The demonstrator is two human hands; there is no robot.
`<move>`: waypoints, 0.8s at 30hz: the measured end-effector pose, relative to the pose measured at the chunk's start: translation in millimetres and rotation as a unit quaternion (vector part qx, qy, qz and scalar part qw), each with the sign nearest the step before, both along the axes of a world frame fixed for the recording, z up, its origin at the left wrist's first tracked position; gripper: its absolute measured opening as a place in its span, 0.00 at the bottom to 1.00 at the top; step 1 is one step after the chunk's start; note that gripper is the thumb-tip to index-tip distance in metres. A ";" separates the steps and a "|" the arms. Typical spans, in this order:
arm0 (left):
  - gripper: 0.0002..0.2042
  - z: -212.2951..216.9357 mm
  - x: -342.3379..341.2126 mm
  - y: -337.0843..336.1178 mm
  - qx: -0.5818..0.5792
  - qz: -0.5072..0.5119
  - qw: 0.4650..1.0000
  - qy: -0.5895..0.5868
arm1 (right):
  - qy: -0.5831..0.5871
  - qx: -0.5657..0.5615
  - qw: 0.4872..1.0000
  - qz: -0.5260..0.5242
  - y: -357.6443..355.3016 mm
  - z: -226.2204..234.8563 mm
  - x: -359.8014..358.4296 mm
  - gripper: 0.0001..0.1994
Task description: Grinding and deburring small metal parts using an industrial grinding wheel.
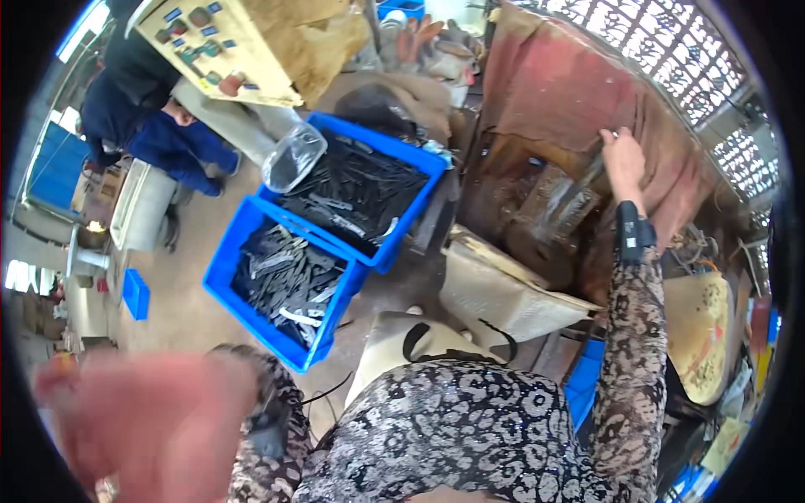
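Note:
My right hand [623, 166] reaches out over a machine basin, its fingers pinched together in front of a worn reddish cloth cover [558, 80]. A tiny pale glint shows at the fingertips, too small to name. Below that hand lies the wet brown basin [537, 201] with a metal block inside. At the lower left, a blurred reddish-pink cloth or glove [159, 427] hides my left hand, whose fingers cannot be made out. Two blue crates [251, 331] stand between my arms, holding many dark flat strips [289, 272]; a clear plastic bag [295, 158] hangs at the rear crate's edge.
A pale padded board [511, 289] stands along the basin's near side. Another person [142, 117] in dark clothes bends at the far left, near a small blue bin [136, 294]. A cream panel with buttons [222, 50] juts in at the top. Gloves [419, 38] lie behind.

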State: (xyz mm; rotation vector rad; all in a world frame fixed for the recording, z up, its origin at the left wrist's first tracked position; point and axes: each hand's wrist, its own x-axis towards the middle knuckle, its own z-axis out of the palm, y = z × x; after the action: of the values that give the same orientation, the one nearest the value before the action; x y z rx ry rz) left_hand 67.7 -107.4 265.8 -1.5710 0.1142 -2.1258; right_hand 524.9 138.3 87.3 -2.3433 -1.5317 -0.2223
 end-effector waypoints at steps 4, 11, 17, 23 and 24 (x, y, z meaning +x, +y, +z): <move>0.06 -92.9 19.1 66.2 -0.542 0.192 0.817 0.046 | -0.016 -0.008 1.000 -0.021 -11.8 -7.3 26.9 0.21; 0.06 -299.8 -84.1 113.5 -0.756 0.250 0.593 0.118 | 0.009 0.056 0.996 0.068 -86.0 -12.0 1.7 0.18; 0.07 -362.7 -111.6 152.9 -0.762 0.357 0.501 0.203 | 0.093 0.078 0.982 0.147 -227.1 -28.1 -50.5 0.07; 0.07 -414.0 -117.3 225.3 -0.688 0.420 0.432 0.405 | 0.081 0.020 0.986 0.144 -290.7 -66.8 -79.3 0.09; 0.09 -418.4 -120.9 234.4 -0.684 0.432 0.402 0.429 | 0.076 0.009 0.986 0.146 -292.5 -72.2 -83.8 0.09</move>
State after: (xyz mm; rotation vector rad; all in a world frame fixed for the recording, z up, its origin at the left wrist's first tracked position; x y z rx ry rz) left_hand -53.2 127.0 -152.6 -2.3262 -2.0406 0.0358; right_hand 441.1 -154.2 15.0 -2.0368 -1.7589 0.0147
